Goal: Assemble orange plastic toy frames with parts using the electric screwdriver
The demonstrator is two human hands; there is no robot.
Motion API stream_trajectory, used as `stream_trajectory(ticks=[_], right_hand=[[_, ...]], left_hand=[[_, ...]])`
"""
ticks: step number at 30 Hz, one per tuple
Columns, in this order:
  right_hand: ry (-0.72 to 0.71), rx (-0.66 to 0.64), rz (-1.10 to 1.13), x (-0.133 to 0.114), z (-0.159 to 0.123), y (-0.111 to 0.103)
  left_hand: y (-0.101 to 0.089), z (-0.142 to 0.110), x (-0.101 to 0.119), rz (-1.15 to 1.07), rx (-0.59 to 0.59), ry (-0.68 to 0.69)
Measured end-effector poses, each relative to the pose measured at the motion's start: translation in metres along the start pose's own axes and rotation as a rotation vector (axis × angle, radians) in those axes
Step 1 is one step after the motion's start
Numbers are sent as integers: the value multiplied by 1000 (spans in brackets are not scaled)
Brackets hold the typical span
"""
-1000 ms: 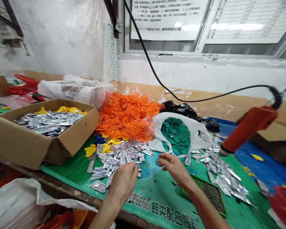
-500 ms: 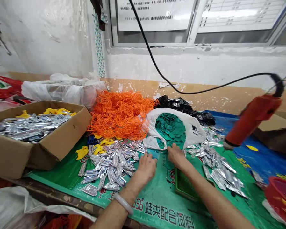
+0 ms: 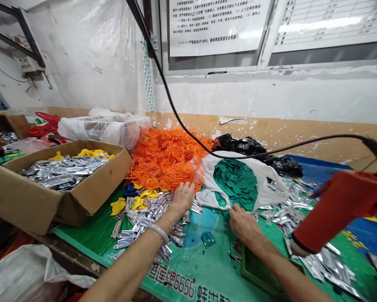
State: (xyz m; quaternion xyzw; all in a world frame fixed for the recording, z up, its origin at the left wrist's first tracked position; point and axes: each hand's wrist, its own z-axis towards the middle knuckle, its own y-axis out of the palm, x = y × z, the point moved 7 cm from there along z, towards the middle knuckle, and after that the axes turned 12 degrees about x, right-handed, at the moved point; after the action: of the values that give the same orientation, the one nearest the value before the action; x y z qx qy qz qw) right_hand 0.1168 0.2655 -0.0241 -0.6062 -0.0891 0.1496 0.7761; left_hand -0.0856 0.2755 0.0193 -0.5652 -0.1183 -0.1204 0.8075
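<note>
– While the left hand (image 3: 184, 196) is over the near edge of the orange pile (image 3: 163, 159), where's the right hand (image 3: 242, 222)?

– Head view: at the near rim of the white bag (image 3: 272, 180), fingertips down by the opening.

– Grip state?

– Left: fingers curled together, pointing down into the orange strands. Right: fingers bunched. Can't tell if either pinches anything; fingertips hidden.

– Bag contents?

– Green pieces (image 3: 235, 180), flat, heaped in the open mouth. One loose green piece (image 3: 208, 239) lies on the green sheet (image 3: 90, 228), between the forearms.

– Other containers?

– Cardboard box (image 3: 21, 201), person's left, flaps open: silver strips (image 3: 65, 170) inside, yellow pieces (image 3: 94, 153) on top at the back. Behind it, a container wrapped in translucent plastic (image 3: 103, 128), contents unreadable. Green tray (image 3: 244, 262) partly under the right forearm, inside too dark to read.

– Loose stuff?

– Silver packets (image 3: 134, 226) under and beside the left forearm; more silver packets right of the bag, near the red tool (image 3: 342, 209). Black plastic (image 3: 242, 144) behind the bag.
</note>
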Motion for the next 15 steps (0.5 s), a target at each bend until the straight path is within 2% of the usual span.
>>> stream_trajectory(ticks=[4,7,11,13,15], right_hand=[[48,48,213,5,-8,-4],[82,112,400,10,-14,-12],[113,224,673,7,-23,-29],[112,285,805,0,-28,-41],[103,367,908,-8,-35,-56]], left_hand=[[13,8,-14,-150,-8,-77],[12,10,-18,-333,-4,-173],[-13,5,-20,-663,56,-325],[-28,-10,-20,-863,83,-406],[-35,-33,-15,-1074,63,-479]])
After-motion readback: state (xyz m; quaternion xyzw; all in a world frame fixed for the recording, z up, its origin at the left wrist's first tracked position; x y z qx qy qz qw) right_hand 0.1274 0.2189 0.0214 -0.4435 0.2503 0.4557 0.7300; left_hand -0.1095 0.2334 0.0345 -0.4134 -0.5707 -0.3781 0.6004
